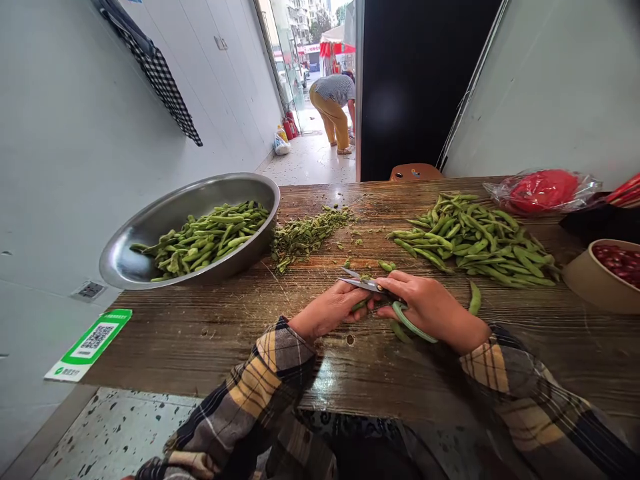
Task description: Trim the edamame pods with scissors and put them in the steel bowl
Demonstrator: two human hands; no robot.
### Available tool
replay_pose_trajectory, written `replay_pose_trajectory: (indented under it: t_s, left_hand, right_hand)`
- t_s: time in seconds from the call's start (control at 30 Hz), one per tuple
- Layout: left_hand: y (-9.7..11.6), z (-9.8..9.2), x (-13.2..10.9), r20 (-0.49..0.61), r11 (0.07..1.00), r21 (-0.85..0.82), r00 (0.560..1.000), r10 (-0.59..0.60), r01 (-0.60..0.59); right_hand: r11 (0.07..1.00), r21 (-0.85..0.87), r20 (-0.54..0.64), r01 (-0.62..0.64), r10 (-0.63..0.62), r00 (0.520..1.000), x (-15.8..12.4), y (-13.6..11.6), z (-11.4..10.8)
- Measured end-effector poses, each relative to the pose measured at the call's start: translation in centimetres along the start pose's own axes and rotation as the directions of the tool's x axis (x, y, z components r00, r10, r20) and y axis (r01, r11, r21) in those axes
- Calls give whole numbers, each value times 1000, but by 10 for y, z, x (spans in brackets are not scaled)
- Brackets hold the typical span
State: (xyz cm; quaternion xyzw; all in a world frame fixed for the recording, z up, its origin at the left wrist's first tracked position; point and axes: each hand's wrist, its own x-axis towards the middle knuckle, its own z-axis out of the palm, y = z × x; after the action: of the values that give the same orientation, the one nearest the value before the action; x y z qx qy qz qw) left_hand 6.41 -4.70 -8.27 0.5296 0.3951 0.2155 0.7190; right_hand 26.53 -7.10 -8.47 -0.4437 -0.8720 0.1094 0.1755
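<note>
mostly green, slender bean pods point(480, 245)

We grip a green pod point(359, 305) in our left hand point(334, 310) and scissors point(411, 325) in our right hand point(433, 305), blades point(357, 284) parted. Trimmings point(310, 237) lie between a steel bowl point(131, 252) of pods point(210, 239) and a pod pile point(483, 243) on the table point(220, 350).

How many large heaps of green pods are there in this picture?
2: one heap inside the metal bowl on the left, another heap on the wooden table, to the right.
</note>
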Motion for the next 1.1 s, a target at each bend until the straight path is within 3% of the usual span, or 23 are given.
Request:
replay_pose_trajectory:
  t_s: [0.13, 0.3, 0.53, 0.7, 1.1]
  left_hand:
    - [3, -3, -1, -20, 996, 70, 999, -49, 51]
    - [3, -4, -2, -67, 998, -22, 996, -66, 65]
    - [7, -10, -2, 18, 946, -324, 999, 28, -20]
    - [5, -12, 2, 58, 922, -382, 994, 95, -66]
    - [2, -15, 4, -215, 931, -307, 967, 136, -199]
  right_hand:
    - [1000, 16, 16, -6, 6, 1000, -2, 3, 0]
    - [998, 64, -7, 11, -11, 1000, -3, 6, 4]
    - [961, 265, -256, -82, 152, 955, 3, 17, 5]
    - [949, 304, -316, -80, 180, 932, 4, 20, 5]
    - [955, 290, -251, -61, 138, 958, 0, 17, 2]
